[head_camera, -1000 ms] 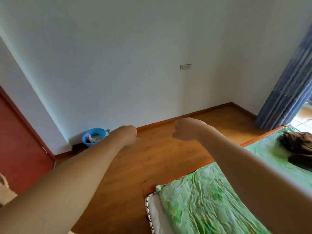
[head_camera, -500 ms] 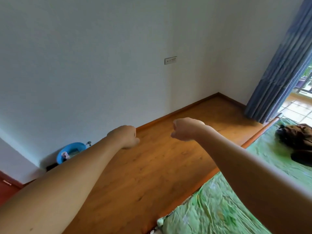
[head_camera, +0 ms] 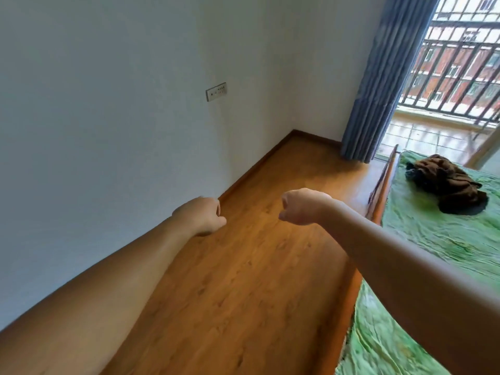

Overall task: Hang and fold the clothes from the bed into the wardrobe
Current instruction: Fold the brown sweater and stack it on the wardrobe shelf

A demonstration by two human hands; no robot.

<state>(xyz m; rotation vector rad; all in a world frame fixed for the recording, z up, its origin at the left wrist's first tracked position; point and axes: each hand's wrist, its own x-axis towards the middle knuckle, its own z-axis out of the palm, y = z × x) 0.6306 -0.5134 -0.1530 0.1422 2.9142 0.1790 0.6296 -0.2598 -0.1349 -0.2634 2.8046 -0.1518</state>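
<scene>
Left hand [head_camera: 201,215] fisted, empty | right hand [head_camera: 303,207] fisted, empty | brown clothes [head_camera: 446,185] on bed [head_camera: 433,239], well right of both

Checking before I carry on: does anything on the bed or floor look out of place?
Only the dark brown clothes, lying in a crumpled heap on the green bed sheet, not folded. The wooden floor shows no spill.

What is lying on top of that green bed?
A crumpled brown garment lies on the green bedsheet. The right forearm hides the sheet's near part.
</scene>
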